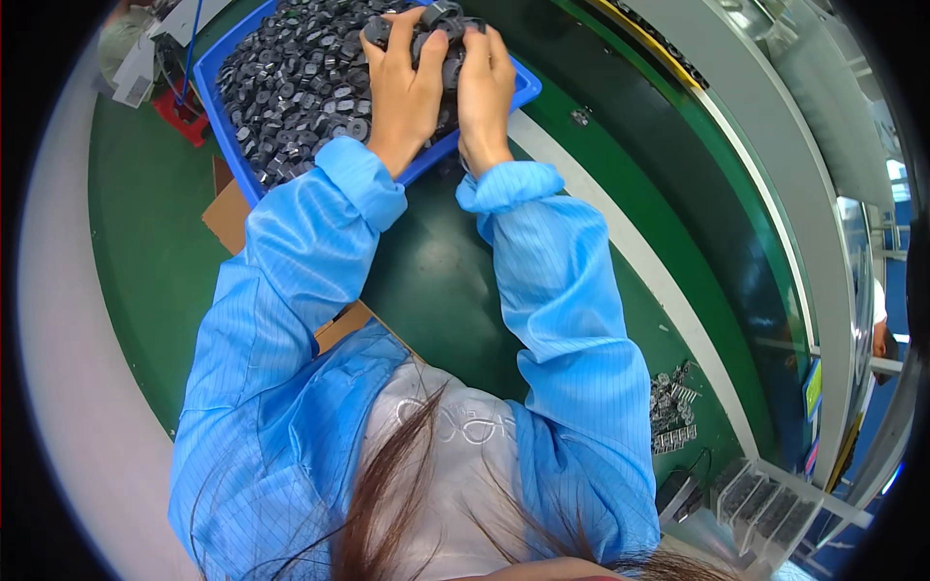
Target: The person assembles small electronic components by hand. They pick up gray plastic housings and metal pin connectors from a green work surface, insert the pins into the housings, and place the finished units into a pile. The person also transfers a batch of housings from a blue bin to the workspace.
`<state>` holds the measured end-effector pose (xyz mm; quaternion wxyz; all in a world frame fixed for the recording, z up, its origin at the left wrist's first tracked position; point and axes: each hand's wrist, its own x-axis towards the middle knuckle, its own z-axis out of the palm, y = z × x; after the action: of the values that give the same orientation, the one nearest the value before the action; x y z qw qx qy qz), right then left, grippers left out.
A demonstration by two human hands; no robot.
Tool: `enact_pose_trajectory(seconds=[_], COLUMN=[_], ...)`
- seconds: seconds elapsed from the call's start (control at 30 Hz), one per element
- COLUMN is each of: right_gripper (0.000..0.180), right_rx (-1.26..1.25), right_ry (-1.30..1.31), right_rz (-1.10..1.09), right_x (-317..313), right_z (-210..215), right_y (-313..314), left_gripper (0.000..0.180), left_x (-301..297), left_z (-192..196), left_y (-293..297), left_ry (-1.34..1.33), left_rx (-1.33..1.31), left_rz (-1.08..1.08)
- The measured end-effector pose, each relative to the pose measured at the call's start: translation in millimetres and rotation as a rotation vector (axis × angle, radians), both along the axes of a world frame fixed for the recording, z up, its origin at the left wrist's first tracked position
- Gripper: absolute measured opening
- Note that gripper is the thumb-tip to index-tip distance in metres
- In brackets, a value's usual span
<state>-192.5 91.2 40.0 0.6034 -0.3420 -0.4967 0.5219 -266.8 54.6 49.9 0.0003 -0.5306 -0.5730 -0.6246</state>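
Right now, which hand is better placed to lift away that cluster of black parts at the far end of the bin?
Probably the right hand: its fingers curl over the raised cluster of black parts at the far end of the blue bin. The left hand lies flatter beside it, gripping less.

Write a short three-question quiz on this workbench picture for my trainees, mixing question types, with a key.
1. True or false: both hands are in the blue tray.
2. What fills the tray? A) small black round parts B) red caps C) white cloths
3. What colour are the person's sleeves?

Key:
1. True: left hand and right hand gather parts together.
2. A
3. Light blue.
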Motion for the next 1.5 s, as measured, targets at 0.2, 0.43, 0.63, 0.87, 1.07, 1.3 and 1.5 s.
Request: enact_pose_trajectory(seconds=[0.2, 0.43, 0.63, 0.87, 1.07, 1.3, 1.5], right_gripper=[0.028, 0.026, 0.026, 0.029, 0.024, 0.039, 0.057], right_rx=[0.132, 0.131, -0.003, -0.048, -0.077, -0.200, -0.226], right_ry=[-0.016, -0.296, -0.385, -0.347, -0.530, -0.572, -1.162], right_rz=[-0.189, -0.563, -0.740, -0.866, -0.889, -0.721, -0.681], right_x=[76, 165, 205, 214, 226, 252, 279], right_z=[24, -14, -68, -86, -87, -76, -2], right_y=[-45, -111, -154, -160, -168, -178, -177], left_gripper=[0.037, 0.046, 0.044, 0.040, 0.042, 0.050, 0.049], left_x=[71, 157, 194, 203, 185, 154, 147], left_z=[13, -45, -100, -101, -82, -50, -20], left_y=[-25, -60, -96, -104, -99, -65, -21], left_ry=[0.041, -0.090, -0.103, 0.001, 0.291, 0.543, 0.566], left_rx=[0.139, 0.038, -0.185, -0.356, -0.429, -0.518, -0.584], left_rz=[-0.187, -0.521, -0.784, -0.925, -1.000, -1.242, -1.656])
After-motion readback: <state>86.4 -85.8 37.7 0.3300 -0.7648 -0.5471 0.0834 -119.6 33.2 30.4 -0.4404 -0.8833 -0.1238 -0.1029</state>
